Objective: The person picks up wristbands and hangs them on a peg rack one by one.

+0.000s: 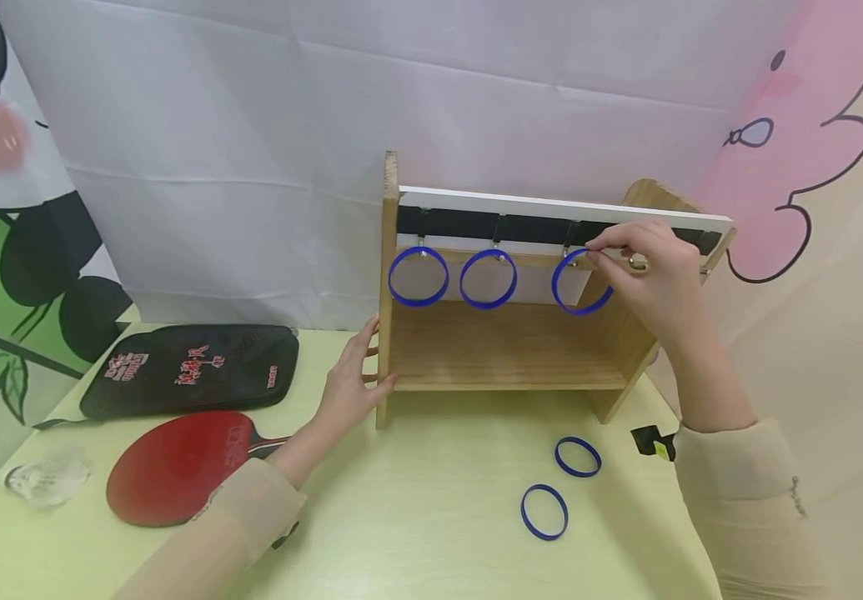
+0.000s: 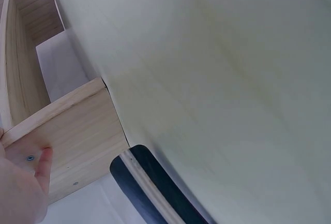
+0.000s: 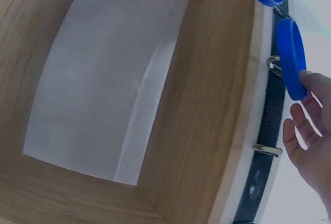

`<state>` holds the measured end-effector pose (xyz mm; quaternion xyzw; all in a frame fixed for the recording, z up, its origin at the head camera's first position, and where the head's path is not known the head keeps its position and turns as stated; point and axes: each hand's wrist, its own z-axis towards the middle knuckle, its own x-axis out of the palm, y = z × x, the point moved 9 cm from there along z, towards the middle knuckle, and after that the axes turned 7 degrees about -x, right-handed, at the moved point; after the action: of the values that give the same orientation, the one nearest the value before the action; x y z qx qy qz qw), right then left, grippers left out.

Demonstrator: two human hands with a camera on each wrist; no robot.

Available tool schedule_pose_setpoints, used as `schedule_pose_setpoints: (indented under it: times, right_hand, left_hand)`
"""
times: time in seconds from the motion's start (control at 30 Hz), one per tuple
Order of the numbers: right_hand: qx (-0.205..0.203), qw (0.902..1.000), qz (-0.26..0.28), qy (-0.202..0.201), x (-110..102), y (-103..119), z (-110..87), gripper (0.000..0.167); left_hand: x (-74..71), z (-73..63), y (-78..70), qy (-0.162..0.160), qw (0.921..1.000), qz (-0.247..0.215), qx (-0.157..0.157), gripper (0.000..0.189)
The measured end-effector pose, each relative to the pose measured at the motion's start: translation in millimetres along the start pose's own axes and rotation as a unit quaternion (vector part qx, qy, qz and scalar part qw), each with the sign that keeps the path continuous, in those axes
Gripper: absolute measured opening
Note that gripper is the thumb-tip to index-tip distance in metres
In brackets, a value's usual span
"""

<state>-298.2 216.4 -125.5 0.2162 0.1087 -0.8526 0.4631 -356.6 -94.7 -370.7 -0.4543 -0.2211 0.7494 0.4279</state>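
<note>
A wooden rack (image 1: 506, 342) stands on the table, with metal hooks along its white and black front strip. Two blue rings, a left one (image 1: 418, 277) and a middle one (image 1: 488, 279), hang from hooks. My right hand (image 1: 659, 275) pinches a third blue ring (image 3: 292, 58) between thumb and finger at a hook (image 3: 274, 64); whether the hook passes through it I cannot tell. A bare hook (image 3: 268, 149) sits further right along the strip. My left hand (image 1: 348, 387) rests against the rack's left side panel (image 2: 77, 141), fingers extended. Two more blue rings (image 1: 578, 457) lie on the table.
Left on the table (image 1: 401, 517) lie a black case (image 1: 198, 367), a red table tennis bat (image 1: 176, 467) and a shuttlecock (image 1: 48, 482). The bat's handle (image 2: 155, 185) lies close to the rack's left side. A small black item (image 1: 652, 442) lies beside my right forearm.
</note>
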Motion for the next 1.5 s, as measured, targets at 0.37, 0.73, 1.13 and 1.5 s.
schedule_pose_setpoints:
  times: [0.37, 0.73, 1.13, 1.5]
  right_hand:
    - [-0.009, 0.9994, -0.027, 0.019, 14, -4, -2.8, 0.008]
    - [-0.016, 0.9991, -0.027, 0.027, 13, -2, -6.2, 0.013]
    - [-0.033, 0.9990, -0.007, 0.028, 4, 26, -27.0, 0.026]
    - [-0.060, 0.9938, 0.044, 0.083, 32, 44, -72.8, 0.032]
  left_hand:
    - [0.4, -0.2, 0.8, 0.001, 1.0000, -0.003, -0.002, 0.098]
    - [-0.2, -0.7, 1.1, 0.001, 1.0000, -0.002, -0.003, 0.099]
    - [0.0, -0.6, 0.9, 0.003, 1.0000, 0.000, -0.004, 0.099]
    - [0.0, 0.3, 1.4, 0.002, 1.0000, -0.001, -0.003, 0.099]
